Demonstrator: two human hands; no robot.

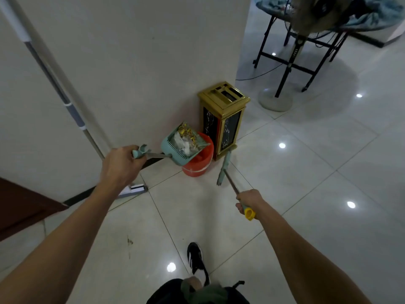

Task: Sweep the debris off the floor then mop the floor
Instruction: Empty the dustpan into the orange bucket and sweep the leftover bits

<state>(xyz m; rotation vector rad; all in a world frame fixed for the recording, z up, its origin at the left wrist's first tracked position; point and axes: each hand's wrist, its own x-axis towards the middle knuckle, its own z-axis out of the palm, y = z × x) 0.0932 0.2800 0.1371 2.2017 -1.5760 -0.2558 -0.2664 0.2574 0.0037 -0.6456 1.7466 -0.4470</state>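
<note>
- The left hand (120,164) is wrapped around the pale green grip at the end of a dustpan's handle, fingers curled tight about it.
- The dustpan (183,144) is tipped up over an orange bucket (201,160), its open mouth tilted toward the bucket's rim.
- Debris (186,137) lies in the pan: crumpled white paper and yellow scraps.
- The right hand (248,201) clasps the upper end of a broom's thin metal handle, just below its yellow cap (249,213); the fingers are closed round the shaft.
- The broom (224,167) slants down from that hand, and its narrow green head is beside the bucket and close to the base of the bin; whether the head touches the floor cannot be told.
- A gold-framed bin (223,119) with dark panels stands against the corner of a white wall (131,62), just behind the bucket.
- A mop (57,84) leans on the wall at the left, its flat head on the floor near the skirting.
- The floor (306,172) is of large glossy white tiles that reflect ceiling lights; a dark smudge marks one tile near the left forearm.
- One foot in a black and white shoe (196,262) stands on the tiles below.
- Farther back to the right are a standing fan (276,99) on a round base and a folding chair (306,51) with black legs.
</note>
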